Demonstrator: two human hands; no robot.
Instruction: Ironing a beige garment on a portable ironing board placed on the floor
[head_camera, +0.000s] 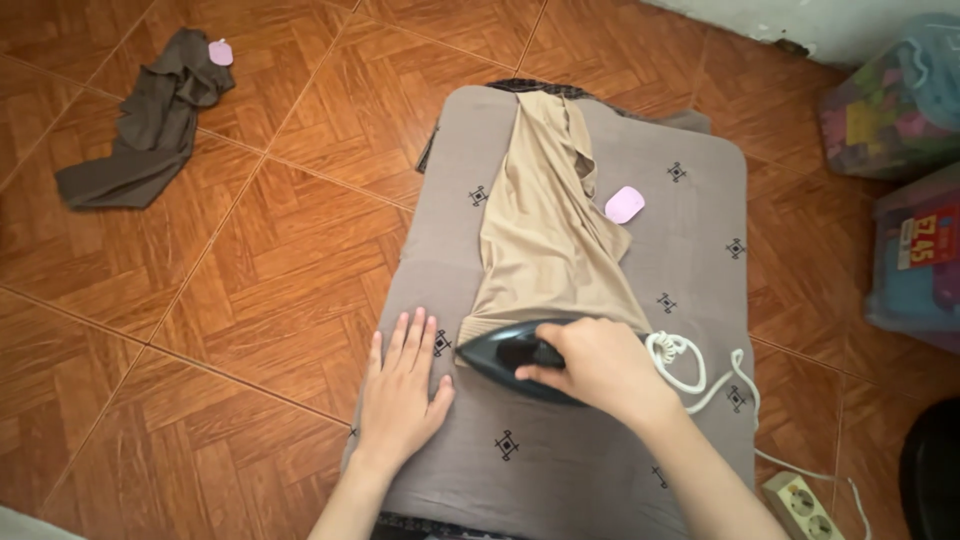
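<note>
While the head camera looks straight down, the right hand (600, 368) has its fingers (538, 374) wrapped around the handle of a black iron (505, 357), which sits on the near end of a beige garment (545, 235). The garment lies lengthwise on a grey padded surface (690, 230) printed with small dark diamond marks, and a pale pink tag (624, 205) rests at its right edge. The left hand (402, 390) lies flat on the surface just beside the iron's pointed tip, fingers spread and holding nothing. A white coiled cord (685, 362) runs from behind the right hand across the surface toward a beige power strip (803, 503) on the floor. Well apart, at upper left, a dark grey garment (150, 120) lies crumpled on the orange tiled floor (250, 300). Plastic storage boxes (905, 180) stand at the right edge.
</note>
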